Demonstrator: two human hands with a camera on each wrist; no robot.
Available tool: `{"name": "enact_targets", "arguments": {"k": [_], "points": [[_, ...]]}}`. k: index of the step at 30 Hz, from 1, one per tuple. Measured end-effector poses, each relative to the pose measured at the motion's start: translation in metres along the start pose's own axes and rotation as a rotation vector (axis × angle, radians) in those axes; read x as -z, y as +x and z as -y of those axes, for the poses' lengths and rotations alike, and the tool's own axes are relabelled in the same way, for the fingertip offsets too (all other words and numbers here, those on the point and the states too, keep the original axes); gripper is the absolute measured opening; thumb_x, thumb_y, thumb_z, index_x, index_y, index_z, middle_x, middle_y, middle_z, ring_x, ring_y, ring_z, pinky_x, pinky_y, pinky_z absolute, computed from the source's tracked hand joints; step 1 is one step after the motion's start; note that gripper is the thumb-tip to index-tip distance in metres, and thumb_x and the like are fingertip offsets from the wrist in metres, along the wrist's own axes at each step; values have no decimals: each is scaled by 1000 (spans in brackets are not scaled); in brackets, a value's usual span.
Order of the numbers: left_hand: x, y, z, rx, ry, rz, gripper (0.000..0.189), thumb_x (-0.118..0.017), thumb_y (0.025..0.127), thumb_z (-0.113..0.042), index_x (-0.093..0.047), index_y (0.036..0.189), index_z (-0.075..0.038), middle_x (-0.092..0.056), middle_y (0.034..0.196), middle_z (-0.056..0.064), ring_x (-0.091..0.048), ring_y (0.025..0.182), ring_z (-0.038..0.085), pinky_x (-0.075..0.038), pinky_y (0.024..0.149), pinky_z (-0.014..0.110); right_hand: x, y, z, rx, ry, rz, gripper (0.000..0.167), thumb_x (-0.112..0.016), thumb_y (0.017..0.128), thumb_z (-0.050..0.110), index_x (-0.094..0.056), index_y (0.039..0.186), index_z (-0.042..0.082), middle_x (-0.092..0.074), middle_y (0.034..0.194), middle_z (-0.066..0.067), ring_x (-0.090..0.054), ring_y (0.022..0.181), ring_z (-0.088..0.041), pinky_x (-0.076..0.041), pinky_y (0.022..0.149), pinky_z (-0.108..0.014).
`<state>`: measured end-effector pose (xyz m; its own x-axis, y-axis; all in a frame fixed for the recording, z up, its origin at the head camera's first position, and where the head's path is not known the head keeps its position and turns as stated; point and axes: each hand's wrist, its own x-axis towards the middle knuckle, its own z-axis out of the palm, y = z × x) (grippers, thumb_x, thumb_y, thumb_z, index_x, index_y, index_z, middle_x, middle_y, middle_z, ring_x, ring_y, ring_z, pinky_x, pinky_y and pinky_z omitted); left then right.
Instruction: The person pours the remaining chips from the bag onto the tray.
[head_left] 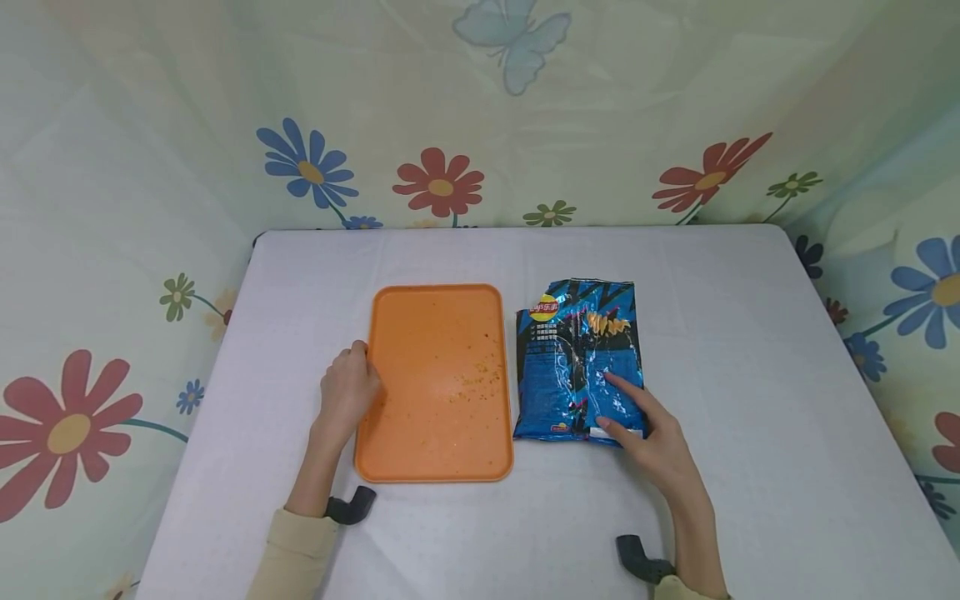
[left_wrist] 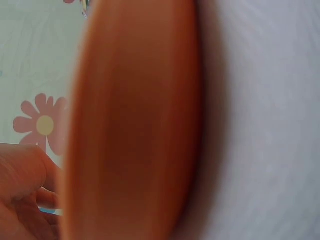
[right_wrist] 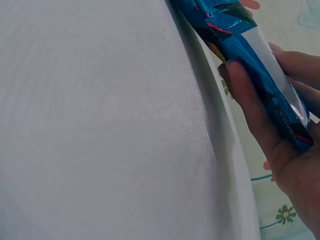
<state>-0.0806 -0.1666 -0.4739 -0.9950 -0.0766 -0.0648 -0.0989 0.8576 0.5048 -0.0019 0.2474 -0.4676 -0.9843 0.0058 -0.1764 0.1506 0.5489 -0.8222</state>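
Note:
An orange tray (head_left: 431,383) lies on the white-covered table, with yellowish crumbs (head_left: 480,382) on its right half. At its left rim, my left hand (head_left: 349,387) grips the edge with curled fingers. The left wrist view has the tray's side wall (left_wrist: 135,120) up close and part of the hand (left_wrist: 25,185) beyond it. To the tray's right is a blue chip bag (head_left: 555,392), its upper left corner cut away. My right hand (head_left: 663,450) holds its lower right corner; the right wrist view puts the bag (right_wrist: 280,107) between thumb and fingers.
The white cloth (head_left: 750,358) covers the table, whose back edge meets a flowered curtain (head_left: 600,125). Dark curved wrist mounts (head_left: 352,506) sit at both wrists, close above the cloth. The tray and bag lie side by side with a narrow gap.

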Motion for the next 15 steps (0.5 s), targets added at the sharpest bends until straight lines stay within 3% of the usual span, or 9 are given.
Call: {"name": "enact_targets", "arguments": {"k": [10, 12, 15], "points": [[0, 0, 0, -2, -20, -6, 27, -51, 96, 1, -61, 118, 13, -67, 95, 28, -67, 77, 38, -56, 63, 49, 1, -3, 5, 85, 18, -51, 61, -72, 97, 16, -49, 153, 20, -32, 164, -22, -33, 145, -55, -39, 106, -68], [0, 0, 0, -4, -20, -9, 26, -51, 96, 1, -62, 117, 13, -67, 94, 28, -67, 76, 37, -56, 62, 48, 3, -4, 6, 107, 0, -64, 60, -72, 97, 16, -50, 153, 21, -34, 164, -21, -36, 145, -54, -42, 106, -59], [0, -1, 0, -6, -19, -11, 25, -52, 96, 2, -62, 116, 13, -67, 92, 27, -66, 72, 35, -55, 60, 46, 6, -5, 10, 152, -10, -82, 60, -72, 96, 13, -52, 152, 20, -38, 162, -20, -40, 143, -53, -48, 103, -30]]}}
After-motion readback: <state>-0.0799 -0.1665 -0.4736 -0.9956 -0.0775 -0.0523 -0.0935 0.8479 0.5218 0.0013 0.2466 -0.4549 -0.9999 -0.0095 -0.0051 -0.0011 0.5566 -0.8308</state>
